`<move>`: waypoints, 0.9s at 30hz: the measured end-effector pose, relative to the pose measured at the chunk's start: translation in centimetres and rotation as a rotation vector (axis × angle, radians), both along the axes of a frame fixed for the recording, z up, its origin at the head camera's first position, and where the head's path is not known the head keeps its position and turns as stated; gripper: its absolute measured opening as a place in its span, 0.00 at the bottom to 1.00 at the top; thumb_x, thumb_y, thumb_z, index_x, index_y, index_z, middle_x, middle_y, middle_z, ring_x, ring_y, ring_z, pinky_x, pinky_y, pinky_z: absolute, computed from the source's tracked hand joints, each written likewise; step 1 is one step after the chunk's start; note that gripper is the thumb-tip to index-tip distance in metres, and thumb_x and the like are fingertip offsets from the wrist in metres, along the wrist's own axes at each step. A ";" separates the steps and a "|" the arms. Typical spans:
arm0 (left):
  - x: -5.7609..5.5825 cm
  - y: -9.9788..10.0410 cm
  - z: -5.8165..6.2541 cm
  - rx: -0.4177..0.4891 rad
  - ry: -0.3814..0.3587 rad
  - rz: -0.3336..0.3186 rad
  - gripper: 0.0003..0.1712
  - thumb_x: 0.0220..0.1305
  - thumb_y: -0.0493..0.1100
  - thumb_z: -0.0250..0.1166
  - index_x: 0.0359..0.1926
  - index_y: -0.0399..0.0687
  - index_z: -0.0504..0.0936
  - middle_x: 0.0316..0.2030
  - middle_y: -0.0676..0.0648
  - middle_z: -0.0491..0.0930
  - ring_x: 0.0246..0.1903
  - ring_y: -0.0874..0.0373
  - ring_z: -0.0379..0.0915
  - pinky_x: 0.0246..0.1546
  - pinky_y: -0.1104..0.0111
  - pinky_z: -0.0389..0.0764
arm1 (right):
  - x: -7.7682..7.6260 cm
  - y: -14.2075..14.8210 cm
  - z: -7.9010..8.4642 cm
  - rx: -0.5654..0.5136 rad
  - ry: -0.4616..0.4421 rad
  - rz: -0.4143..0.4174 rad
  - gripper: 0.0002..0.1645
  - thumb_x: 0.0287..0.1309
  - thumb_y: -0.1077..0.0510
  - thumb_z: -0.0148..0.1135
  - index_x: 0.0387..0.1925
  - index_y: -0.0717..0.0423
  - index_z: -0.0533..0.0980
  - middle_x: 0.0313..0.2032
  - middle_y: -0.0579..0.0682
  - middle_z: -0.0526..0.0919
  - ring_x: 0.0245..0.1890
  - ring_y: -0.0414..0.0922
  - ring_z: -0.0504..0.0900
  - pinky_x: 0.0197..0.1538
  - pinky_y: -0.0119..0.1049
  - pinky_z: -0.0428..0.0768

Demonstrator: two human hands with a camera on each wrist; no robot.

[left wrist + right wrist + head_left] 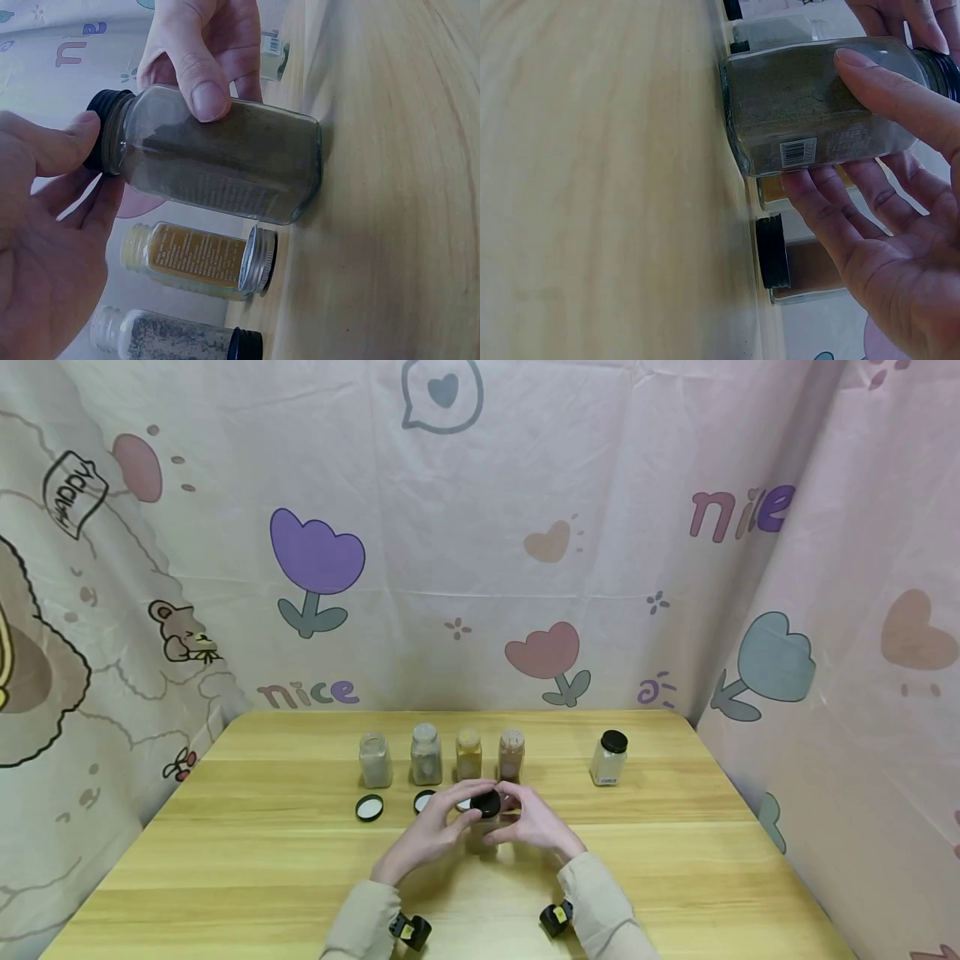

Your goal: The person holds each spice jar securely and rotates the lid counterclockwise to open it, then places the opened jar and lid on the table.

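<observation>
A glass spice jar (225, 161) full of grey-brown powder stands upright between both hands, its base close to the tabletop. With thumb and fingers, my left hand (435, 827) grips the ribbed black lid (109, 133) on the jar's neck. The right hand (536, 822) holds the jar's body, thumb (870, 79) on one side and fingers on the opposite one. A barcode label (798, 153) shows low on the glass. In the head view the hands cover much of this jar.
Behind stand uncapped jars of white (376, 764), greyish (426, 758), yellow (468, 758) and reddish-brown (512, 758) contents. Loose lids lie before them, including a black-rimmed lid (369, 808), a silver lid (259, 261) and a black lid (772, 251). A black-capped jar (608, 760) stands back right, before a curtain (450, 668).
</observation>
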State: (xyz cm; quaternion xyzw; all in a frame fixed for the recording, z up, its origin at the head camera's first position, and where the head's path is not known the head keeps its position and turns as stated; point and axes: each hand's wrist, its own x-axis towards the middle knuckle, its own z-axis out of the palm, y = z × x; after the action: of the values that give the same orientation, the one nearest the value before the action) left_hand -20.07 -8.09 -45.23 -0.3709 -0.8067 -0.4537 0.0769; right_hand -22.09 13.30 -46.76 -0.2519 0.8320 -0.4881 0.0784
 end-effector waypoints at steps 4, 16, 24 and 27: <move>-0.1 0.3 -0.2 0.039 0.032 0.080 0.23 0.65 0.39 0.68 0.60 0.39 0.80 0.58 0.41 0.81 0.56 0.45 0.79 0.60 0.57 0.83 | 0.0 0.0 0.0 -0.002 -0.001 0.005 0.33 0.42 0.59 0.82 0.53 0.54 0.78 0.44 0.50 0.87 0.46 0.44 0.83 0.56 0.38 0.80; 0.1 0.2 0.0 0.010 -0.041 0.013 0.23 0.73 0.40 0.60 0.66 0.40 0.75 0.69 0.38 0.72 0.68 0.41 0.69 0.67 0.47 0.75 | -0.2 0.2 -0.1 0.029 0.014 0.006 0.33 0.44 0.55 0.81 0.53 0.52 0.77 0.44 0.49 0.85 0.45 0.39 0.81 0.54 0.32 0.80; -0.1 0.0 0.1 0.033 0.002 0.020 0.23 0.69 0.40 0.63 0.63 0.40 0.78 0.62 0.41 0.79 0.61 0.43 0.77 0.62 0.56 0.81 | -0.3 0.1 0.0 0.022 0.016 0.004 0.33 0.42 0.56 0.82 0.53 0.52 0.78 0.43 0.49 0.86 0.45 0.41 0.81 0.55 0.33 0.79; -0.1 0.3 0.0 0.052 0.032 0.073 0.24 0.65 0.42 0.68 0.60 0.39 0.80 0.57 0.42 0.81 0.56 0.46 0.80 0.58 0.61 0.84 | -0.3 0.1 -0.1 0.014 0.014 0.012 0.32 0.42 0.58 0.82 0.52 0.53 0.78 0.43 0.50 0.86 0.44 0.41 0.82 0.53 0.32 0.80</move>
State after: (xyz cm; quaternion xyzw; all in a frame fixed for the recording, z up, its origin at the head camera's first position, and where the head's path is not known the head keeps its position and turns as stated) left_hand -20.19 -7.81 -45.25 -0.3462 -0.8063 -0.4654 0.1157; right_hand -22.37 13.37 -46.87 -0.2599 0.8343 -0.4800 0.0774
